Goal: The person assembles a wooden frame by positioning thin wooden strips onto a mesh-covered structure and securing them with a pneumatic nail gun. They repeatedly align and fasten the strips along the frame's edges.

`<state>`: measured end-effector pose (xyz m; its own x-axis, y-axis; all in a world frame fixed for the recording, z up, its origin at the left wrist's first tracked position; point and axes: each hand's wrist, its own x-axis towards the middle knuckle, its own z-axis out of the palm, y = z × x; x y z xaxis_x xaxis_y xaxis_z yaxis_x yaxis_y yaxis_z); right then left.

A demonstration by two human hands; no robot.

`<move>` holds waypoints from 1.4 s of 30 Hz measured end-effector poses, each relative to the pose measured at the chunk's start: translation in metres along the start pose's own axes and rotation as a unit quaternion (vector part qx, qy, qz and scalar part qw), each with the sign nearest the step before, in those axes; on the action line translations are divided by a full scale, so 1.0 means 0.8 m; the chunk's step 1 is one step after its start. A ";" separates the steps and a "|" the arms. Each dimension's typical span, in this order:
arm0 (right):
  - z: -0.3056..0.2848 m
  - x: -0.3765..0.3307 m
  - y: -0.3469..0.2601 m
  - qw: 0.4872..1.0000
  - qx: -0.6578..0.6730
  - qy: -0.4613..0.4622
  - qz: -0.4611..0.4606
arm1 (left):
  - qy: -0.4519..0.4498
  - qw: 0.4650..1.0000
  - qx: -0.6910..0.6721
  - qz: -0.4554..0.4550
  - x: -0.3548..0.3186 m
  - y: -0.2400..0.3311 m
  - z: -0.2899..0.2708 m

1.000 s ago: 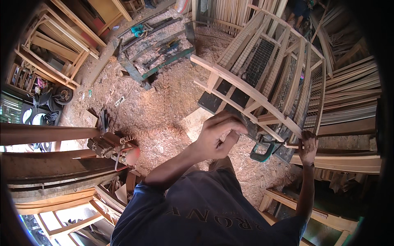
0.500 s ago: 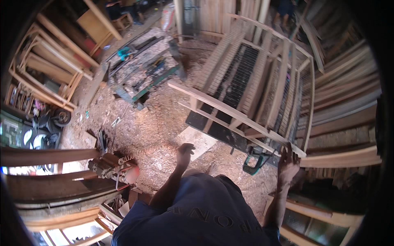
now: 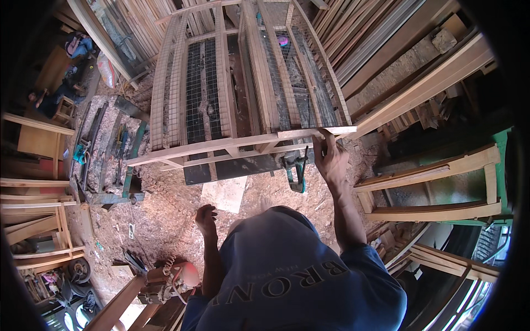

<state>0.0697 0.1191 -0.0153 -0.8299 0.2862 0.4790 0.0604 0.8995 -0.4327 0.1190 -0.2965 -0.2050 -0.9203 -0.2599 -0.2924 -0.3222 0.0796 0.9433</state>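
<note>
A large wooden frame with wire mesh and long slats (image 3: 223,83) lies across a dark work surface (image 3: 237,168) in front of me. Its near side is a long pale wooden rail (image 3: 207,148), with a shorter strip (image 3: 292,133) along its right end. My right hand (image 3: 332,161) grips that right end, fingers bent over its edge. Just left of this hand, a teal-handled tool, perhaps a clamp or saw (image 3: 296,179), hangs at the surface's edge. Away from the frame, my left hand (image 3: 206,218) hangs in the air with loosely bent fingers, somewhat apart and holding nothing.
Wood shavings (image 3: 165,220) cover the floor. A low bench with tools (image 3: 110,149) stands left; a compressor-like machine (image 3: 171,281) with a coiled hose is lower left. Long boards (image 3: 381,33) are stacked at right, above a curved wooden frame (image 3: 430,182). People sit far left.
My view has turned to the right, so the mesh frame now lies straight ahead. My right hand remains at the rail's right end. My left hand still hangs free.
</note>
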 end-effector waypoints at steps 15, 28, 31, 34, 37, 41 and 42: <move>-0.023 0.022 -0.005 0.995 -0.073 -0.034 -0.056 | -0.221 0.764 0.186 0.577 0.016 0.369 0.219; -0.086 0.090 0.015 0.956 -0.048 -0.182 -0.225 | -0.351 0.738 0.317 0.481 0.084 0.399 0.298; -0.104 0.111 0.007 0.940 0.070 -0.232 -0.241 | -0.332 0.717 0.343 0.508 0.091 0.399 0.300; -0.136 0.115 -0.005 0.941 0.169 -0.260 -0.134 | -0.316 0.733 0.298 0.524 0.093 0.393 0.300; -0.163 0.131 0.003 0.943 0.221 -0.243 -0.056 | -0.308 0.768 0.241 0.508 0.087 0.391 0.298; -0.115 0.193 0.038 0.894 0.296 -0.335 -0.042 | -0.279 0.892 0.219 0.281 0.071 0.397 0.270; -0.094 0.208 0.047 0.890 0.255 -0.377 -0.014 | -0.206 0.900 0.115 0.366 0.060 0.395 0.259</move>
<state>-0.0243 0.2255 0.1058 -0.9752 -0.2096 -0.0709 -0.0660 0.5815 -0.8109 -0.0732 -0.0846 0.0466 -0.8936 0.3189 0.3160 0.4102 0.2941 0.8633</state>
